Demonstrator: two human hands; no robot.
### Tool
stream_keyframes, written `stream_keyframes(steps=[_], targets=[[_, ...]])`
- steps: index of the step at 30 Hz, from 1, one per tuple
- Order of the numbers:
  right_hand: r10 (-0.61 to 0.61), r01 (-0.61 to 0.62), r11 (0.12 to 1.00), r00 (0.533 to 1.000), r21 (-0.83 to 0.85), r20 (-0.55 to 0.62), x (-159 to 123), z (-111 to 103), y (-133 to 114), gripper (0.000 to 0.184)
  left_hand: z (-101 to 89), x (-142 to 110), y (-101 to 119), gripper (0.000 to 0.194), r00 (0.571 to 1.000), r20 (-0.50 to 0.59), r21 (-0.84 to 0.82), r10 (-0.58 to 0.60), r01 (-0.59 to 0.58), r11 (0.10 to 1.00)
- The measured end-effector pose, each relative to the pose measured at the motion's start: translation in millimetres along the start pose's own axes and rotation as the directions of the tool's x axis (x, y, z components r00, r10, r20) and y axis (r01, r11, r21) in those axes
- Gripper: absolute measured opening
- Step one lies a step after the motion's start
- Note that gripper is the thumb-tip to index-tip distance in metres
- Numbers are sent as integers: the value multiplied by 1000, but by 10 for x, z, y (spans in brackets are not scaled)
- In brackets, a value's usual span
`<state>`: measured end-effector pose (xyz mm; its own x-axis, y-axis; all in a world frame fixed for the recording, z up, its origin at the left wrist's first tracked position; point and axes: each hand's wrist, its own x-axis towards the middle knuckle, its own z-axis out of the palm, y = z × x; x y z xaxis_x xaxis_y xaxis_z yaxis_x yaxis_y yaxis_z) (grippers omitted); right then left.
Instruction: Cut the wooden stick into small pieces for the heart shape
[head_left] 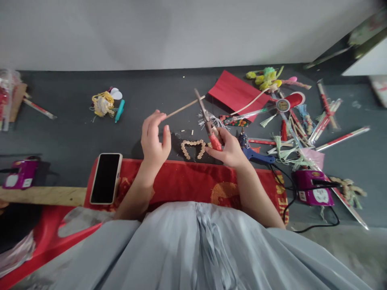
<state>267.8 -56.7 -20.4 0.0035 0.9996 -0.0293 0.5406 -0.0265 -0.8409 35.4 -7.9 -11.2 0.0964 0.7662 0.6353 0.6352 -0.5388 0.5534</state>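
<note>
Grey table (72, 133) beneath, a thin stick (185, 107) juts from the left hand (155, 139).

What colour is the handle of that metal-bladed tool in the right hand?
The handle is red, as far as it shows; see the head view.

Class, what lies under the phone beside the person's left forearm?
Red patterned cloth shows along both sides of the phone, with dark tabletop beyond its upper end. Whatever lies directly beneath is covered and cannot be seen.
</note>
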Motion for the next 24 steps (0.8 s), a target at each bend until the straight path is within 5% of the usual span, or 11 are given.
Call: stream_keyframes(steps=[5,8,12,15,17,24], targets=[[13,-15,939,1000,345,9,-1,61,2,37,46,-48,119,25,992,123,-68,21,-13,998],[36,-49,906,999,420,40,-43,157,-70,38,108,-102,200,30,949,304,-225,-86,159,961],[-13,-23,937,995,349,101,-123,330,-170,42,172,-154,253,61,739,646,-392,-192,537,747],[-93,56,955,989,290,115,-171,435,-213,49,166,-147,284,80,606,776,-384,-177,676,629],[-103,73,962,989,264,103,-189,476,-224,47,149,-131,308,85,555,810,-355,-191,723,593],[-53,24,963,993,268,102,-202,504,-234,41,166,-137,350,75,576,780,-378,-244,744,551]])
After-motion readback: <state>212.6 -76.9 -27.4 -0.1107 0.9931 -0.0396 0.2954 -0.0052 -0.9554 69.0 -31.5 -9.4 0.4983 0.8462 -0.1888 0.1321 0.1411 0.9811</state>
